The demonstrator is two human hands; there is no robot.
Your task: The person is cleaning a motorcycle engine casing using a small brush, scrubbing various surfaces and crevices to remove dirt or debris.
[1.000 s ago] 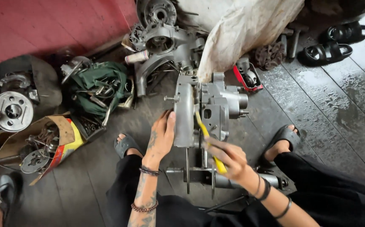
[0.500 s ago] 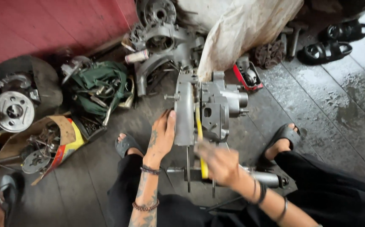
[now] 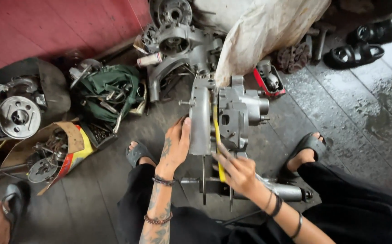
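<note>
L hand (image 3: 175, 147) braces engine casing (image 3: 225, 113); R hand (image 3: 239, 171) holds yellow tool (image 3: 217, 135).

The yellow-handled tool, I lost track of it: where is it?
In the head view, the yellow-handled tool is at centre, in the right hand, its shaft against the grey engine casing that the left hand steadies.

A single head-worn camera looks steeply down from above the seated person, close over their lap and forearms. It faces forward across the wooden floor (image 3: 349, 113) toward the red wall (image 3: 46, 27) at the top left. No second view shares the scene.
</note>
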